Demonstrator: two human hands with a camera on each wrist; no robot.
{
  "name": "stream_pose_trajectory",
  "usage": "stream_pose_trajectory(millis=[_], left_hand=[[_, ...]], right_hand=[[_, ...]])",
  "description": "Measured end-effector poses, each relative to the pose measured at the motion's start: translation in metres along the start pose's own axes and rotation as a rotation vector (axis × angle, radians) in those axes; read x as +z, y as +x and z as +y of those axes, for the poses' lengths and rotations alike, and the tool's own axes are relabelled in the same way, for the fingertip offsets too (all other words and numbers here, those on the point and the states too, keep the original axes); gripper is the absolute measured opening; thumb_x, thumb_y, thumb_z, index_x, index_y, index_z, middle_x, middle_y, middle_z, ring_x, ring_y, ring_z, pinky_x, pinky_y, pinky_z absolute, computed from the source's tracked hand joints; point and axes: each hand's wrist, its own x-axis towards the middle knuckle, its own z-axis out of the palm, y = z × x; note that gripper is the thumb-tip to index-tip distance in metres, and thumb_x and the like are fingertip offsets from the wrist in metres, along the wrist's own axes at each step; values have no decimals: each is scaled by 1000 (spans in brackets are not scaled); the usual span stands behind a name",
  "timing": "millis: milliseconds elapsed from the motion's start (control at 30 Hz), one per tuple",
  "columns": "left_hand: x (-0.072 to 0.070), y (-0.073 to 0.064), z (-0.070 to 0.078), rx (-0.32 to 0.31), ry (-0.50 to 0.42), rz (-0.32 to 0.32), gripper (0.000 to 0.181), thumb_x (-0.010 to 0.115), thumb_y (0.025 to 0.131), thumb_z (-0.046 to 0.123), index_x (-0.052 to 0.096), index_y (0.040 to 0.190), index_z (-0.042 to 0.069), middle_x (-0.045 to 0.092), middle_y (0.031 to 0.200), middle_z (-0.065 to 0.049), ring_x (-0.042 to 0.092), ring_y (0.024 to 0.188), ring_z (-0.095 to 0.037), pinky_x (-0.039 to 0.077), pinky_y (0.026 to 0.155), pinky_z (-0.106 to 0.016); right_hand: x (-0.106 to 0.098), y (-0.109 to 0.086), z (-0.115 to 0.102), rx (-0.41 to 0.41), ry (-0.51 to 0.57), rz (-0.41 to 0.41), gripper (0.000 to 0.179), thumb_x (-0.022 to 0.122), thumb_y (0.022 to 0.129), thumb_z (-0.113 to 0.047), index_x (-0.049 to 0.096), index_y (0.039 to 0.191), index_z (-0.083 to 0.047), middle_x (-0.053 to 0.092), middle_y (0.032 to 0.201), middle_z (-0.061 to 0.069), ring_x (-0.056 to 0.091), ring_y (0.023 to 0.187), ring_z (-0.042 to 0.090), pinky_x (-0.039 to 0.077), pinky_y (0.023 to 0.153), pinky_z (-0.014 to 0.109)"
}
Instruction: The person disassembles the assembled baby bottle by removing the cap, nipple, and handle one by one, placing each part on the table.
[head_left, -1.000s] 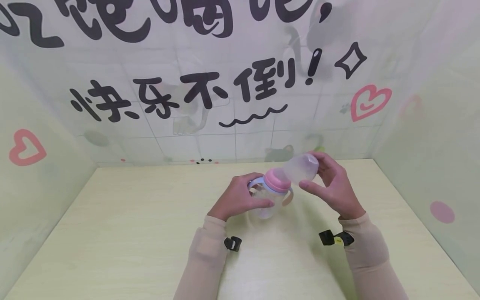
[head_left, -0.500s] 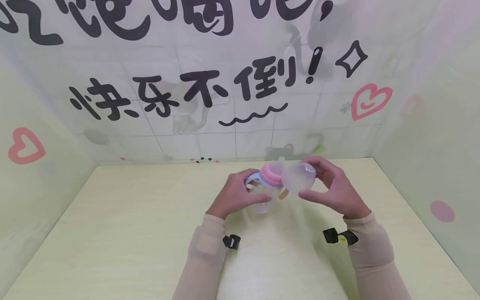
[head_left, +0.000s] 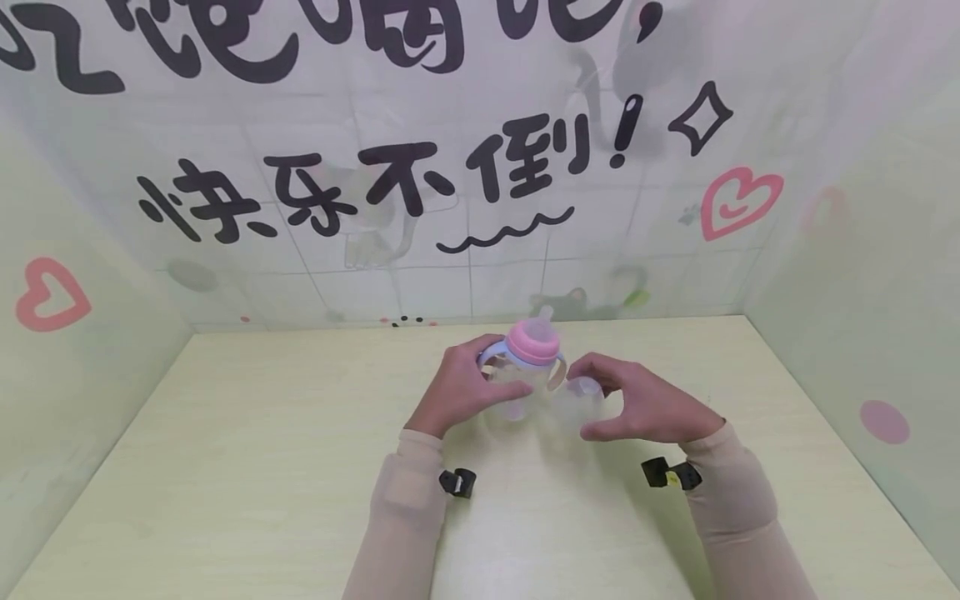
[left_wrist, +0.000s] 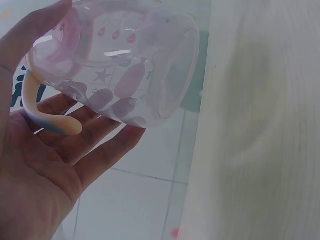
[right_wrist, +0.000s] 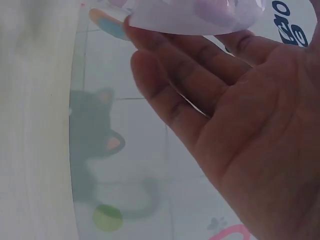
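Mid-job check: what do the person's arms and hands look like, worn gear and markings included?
The left hand and right hand are bare, without gloves. Long beige sleeves reach the wrists. A small black device sticks out from the inner side of each sleeve; the right one has a yellow mark beside it.

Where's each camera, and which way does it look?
Head: on the head, facing forward and down toward bottle and clear cap; left hand, right hand, sleeves show.
Left wrist: worn there, facing the bottle and wall; left hand shows.
Right wrist: worn there, facing the wall, clear cap at top; right hand shows.
Both wrist views share the wall and table.
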Motion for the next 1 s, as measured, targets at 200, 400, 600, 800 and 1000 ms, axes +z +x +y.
stream_pose_trajectory(millis=[200,400,600,800,1000], left_hand=[[-2,-1,1,2,-19,2,55,89,72,34,68,120,18,71,104,2,63,93,-29,52,75,-37],[-4,-1,3,0,-31,1,55,89,72,33,67,120,19,71,104,5,65,96,-28,54,78,-37],[-6,-1,3,0,-30,16,54,89,72,33,68,120,18,70,104,8,65,94,-21,55,77,-35],[-8,-2,4,-10,-64,24,55,89,72,31,67,122,19,70,104,6,64,95,-20,57,82,-45],[-10,-1,2,-21,-84,36,56,90,72,31,67,123,20,70,104,6,64,96,-22,56,85,-48]], right_hand=[[7,5,5,49,-89,-54,52,85,75,-22,57,118,-11,64,108,0,59,103,18,48,91,43],[15,9,10,80,-132,-64,53,86,73,-21,57,115,-9,64,107,-3,60,107,23,48,95,50],[29,16,13,97,-137,-107,54,87,73,-16,56,116,-9,63,114,3,60,114,33,47,98,51],[41,23,19,55,-118,-116,53,86,72,-9,55,115,-8,65,114,4,61,114,30,48,98,49],[50,28,25,57,-98,-119,54,87,71,-8,55,115,-11,66,116,5,61,114,27,48,98,46]])
